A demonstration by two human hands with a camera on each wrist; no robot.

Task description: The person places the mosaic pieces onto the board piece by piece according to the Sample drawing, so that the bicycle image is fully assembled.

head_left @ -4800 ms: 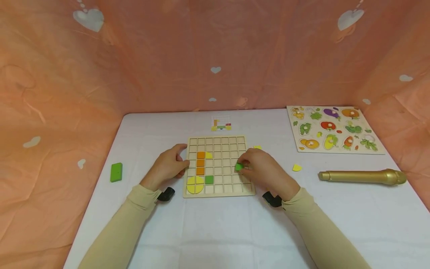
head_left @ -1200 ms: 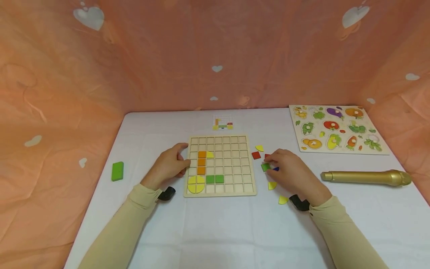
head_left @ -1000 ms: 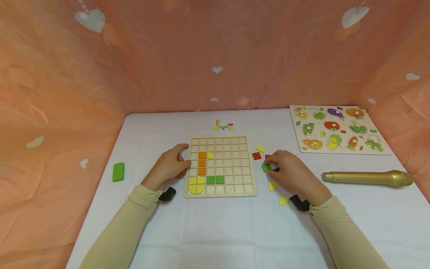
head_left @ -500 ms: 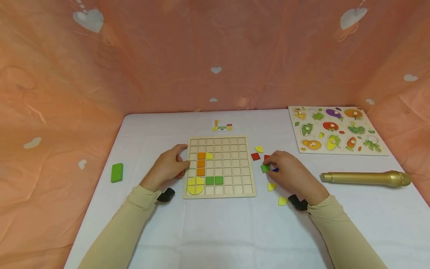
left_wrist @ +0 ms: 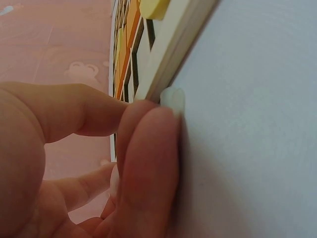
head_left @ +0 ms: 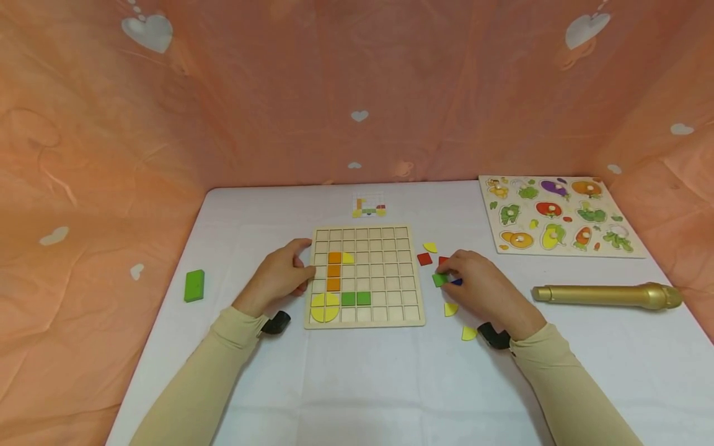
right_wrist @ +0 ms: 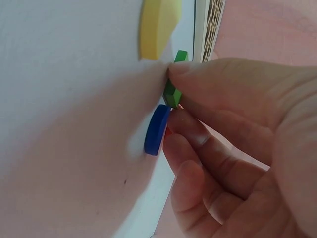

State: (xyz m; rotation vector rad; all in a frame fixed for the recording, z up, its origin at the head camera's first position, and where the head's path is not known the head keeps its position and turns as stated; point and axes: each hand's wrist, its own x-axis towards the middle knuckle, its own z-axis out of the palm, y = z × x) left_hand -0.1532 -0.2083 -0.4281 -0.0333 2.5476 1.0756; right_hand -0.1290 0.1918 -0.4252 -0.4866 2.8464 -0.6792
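A wooden grid board (head_left: pixel 385 266) lies mid-table, holding orange squares (head_left: pixel 333 271), green squares (head_left: pixel 356 298) and yellow quarter-circles (head_left: pixel 325 308). At its left edge my left hand (head_left: pixel 277 272) touches the rim, index finger and thumb spread apart. Right of the board, my right hand (head_left: pixel 481 286) pinches a green square tile (head_left: pixel 439 280) between thumb and finger, at table level. A blue curved piece (right_wrist: pixel 157 130) lies just under these fingers. Close by are red tiles (head_left: pixel 424 259) and loose yellow quarter-circles (head_left: pixel 450 309); one red tile is partly hidden by the hand.
A small pattern card (head_left: pixel 369 204) lies beyond the board. To the right are a vegetable peg puzzle (head_left: pixel 560 217) and a gold microphone-shaped object (head_left: pixel 608 295). A green block (head_left: pixel 194 285) stands far left. Orange cloth (head_left: pixel 357 93) walls the back and sides.
Since the earliest frame, a second green square has been set in the board. My right hand has moved right, off the board, to another green tile. The left hand has stayed put.
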